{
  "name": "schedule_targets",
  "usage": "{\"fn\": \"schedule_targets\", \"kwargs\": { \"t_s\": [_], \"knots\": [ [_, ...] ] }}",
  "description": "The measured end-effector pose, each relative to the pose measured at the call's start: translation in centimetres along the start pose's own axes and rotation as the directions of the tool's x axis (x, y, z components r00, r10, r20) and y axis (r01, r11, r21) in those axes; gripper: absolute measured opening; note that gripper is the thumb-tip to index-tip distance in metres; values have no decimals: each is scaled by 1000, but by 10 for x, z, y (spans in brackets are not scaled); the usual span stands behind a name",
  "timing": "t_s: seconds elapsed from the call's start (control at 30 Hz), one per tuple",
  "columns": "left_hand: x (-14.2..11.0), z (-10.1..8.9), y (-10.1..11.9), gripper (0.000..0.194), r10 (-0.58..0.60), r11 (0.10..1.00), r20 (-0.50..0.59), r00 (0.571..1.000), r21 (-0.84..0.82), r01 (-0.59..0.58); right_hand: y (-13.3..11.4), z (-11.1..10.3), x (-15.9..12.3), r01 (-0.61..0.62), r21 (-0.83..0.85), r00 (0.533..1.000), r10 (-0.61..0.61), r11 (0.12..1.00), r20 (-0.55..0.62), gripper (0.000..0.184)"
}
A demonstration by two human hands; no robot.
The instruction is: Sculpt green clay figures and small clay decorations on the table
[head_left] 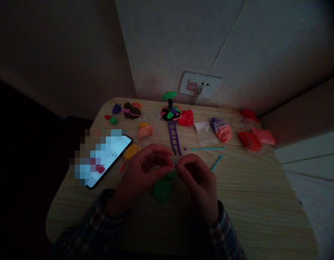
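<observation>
Over the middle of the wooden table, the left hand and right hand meet at a tiny bluish piece

Right thumb and forefinger are pinched closed on the piece; the left thumb tip is at it too, but whether the left fingers grip it cannot be told. A green lump shows between the hands, on the piece's near side. Farther off, a purple ladder lies before a tree model; teal sticks lie to the right, and a lit phone lies left of the left hand
</observation>
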State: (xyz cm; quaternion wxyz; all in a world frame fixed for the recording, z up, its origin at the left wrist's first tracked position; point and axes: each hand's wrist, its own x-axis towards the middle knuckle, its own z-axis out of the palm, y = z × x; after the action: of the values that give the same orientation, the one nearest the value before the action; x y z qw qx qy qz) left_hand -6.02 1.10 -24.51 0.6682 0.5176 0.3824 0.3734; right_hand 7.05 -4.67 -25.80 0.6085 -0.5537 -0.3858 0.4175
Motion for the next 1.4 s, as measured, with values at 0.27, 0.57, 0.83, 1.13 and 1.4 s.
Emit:
{"fn": "schedule_targets", "kwargs": {
  "t_s": [0.27, 0.57, 0.83, 1.13, 1.4],
  "knots": [
    [0, -5, 1, 21, 39, 997, -23, 999, 60, -38, 1, -1, 0, -12, 11, 1000, 12, 1000, -17, 9],
    [5, -32, -3, 4, 404, 499, 10, 915, 835, -230, 11, -7, 0, 10, 119, 997, -1, 993, -77, 6],
    [9, -24, -19, 5, 239, 281, 276, 931, 898, -338, 12, -8, -1, 22, 138, 998, -14, 990, -63, 7],
    [12, -24, -23, 9, 234, 190, 281, 931, 926, -327, 13, -7, -1, 13, 160, 999, -5, 987, -53, 6],
    [9, -22, -10, 11, 257, 655, 2, 966, 735, -176, 13, -8, -1, 20, 163, 998, -10, 986, -60, 6]
  ]
}}
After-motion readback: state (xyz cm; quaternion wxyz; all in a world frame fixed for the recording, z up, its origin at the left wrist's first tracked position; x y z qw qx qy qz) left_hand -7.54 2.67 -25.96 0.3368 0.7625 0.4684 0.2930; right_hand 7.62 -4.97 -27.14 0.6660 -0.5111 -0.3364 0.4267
